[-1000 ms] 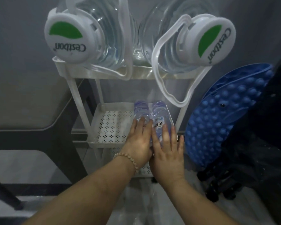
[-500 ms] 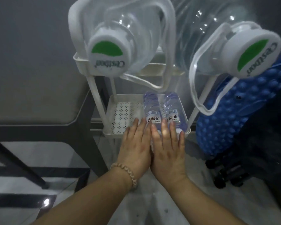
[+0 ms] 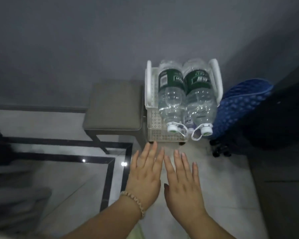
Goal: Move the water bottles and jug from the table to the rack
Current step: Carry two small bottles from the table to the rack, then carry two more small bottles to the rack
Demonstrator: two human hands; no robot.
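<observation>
**Hands and rack: both hands free**

Left hand [image 3: 145,171]: fingers straight, slightly spread, palm down, holding nothing; bracelet [image 3: 136,202] at the wrist. Right hand [image 3: 182,183]: same flat pose, just beside the left. Both are held out over the floor before the rack [image 3: 151,107]. Left jug [image 3: 171,94] and right jug [image 3: 199,97] lie side by side on its top tier (caps toward the camera). A small bottle [image 3: 188,121] shows below, between them.

Dim grey light; two small glare spots shine on the glossy pale tiled floor [image 3: 214,178]; the left edge is blurred.
</observation>
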